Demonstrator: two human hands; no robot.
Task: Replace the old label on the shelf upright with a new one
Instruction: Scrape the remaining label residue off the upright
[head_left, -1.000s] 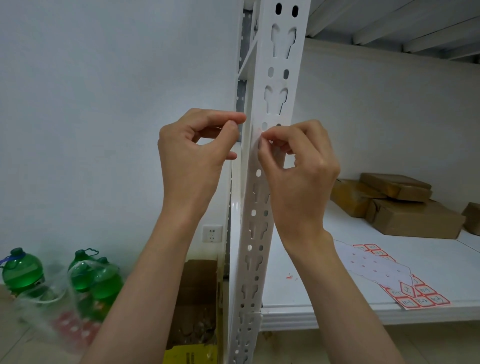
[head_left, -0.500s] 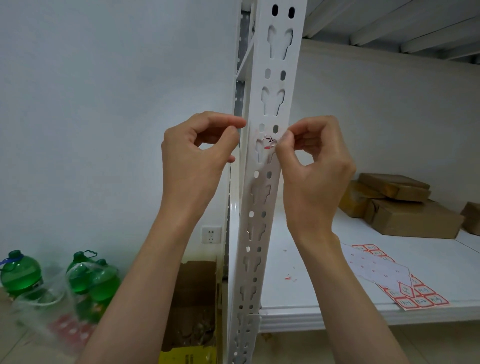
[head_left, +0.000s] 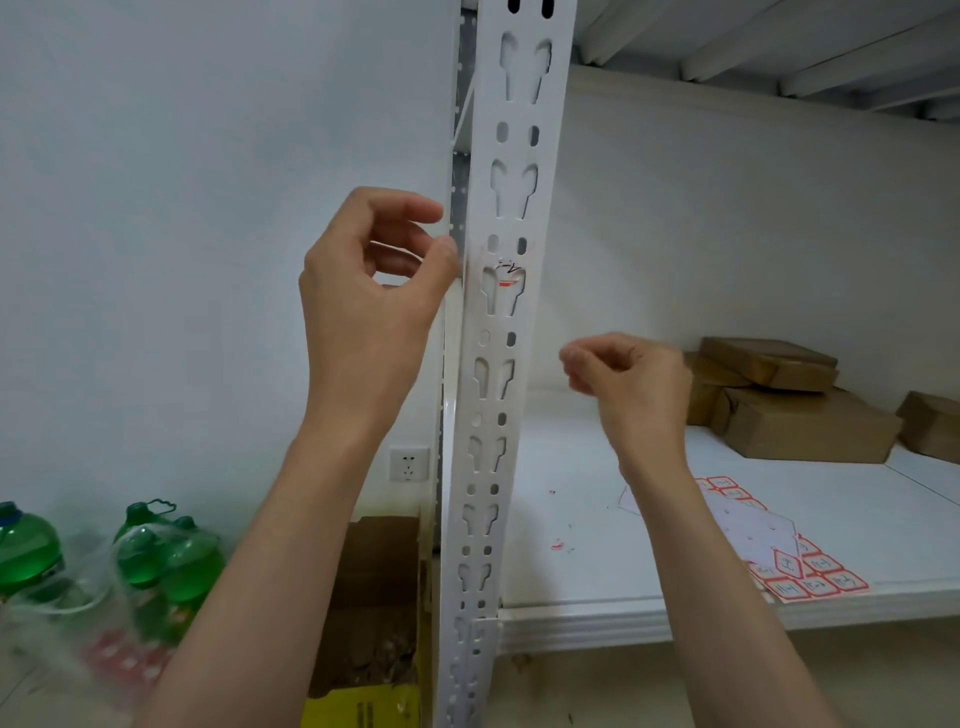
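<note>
The white slotted shelf upright (head_left: 511, 395) runs down the middle of the view. On it, at hand height, sticks the torn old label (head_left: 505, 275), white with black handwriting and a red line, partly across a keyhole slot. My left hand (head_left: 363, 301) is at the upright's left edge with curled fingers, its thumb tip touching that edge; I see nothing between its fingers. My right hand (head_left: 631, 387) hovers lower, to the right of the upright and apart from it. It is blurred, with fingertips pinched together; any scrap in them is too small to see. A sheet of new red-bordered labels (head_left: 810, 577) lies on the shelf.
The white shelf board (head_left: 597, 519) carries small red scraps, a white backing sheet (head_left: 748, 525) and brown cardboard parcels (head_left: 800, 415) at the back right. Green bottles (head_left: 166, 556) in plastic wrap stand on the floor at left. An open carton (head_left: 374, 608) sits by the upright's foot.
My right hand left the label spot and dropped down to the right, away from the upright. The torn label is now uncovered. My left hand stayed at the left edge.
</note>
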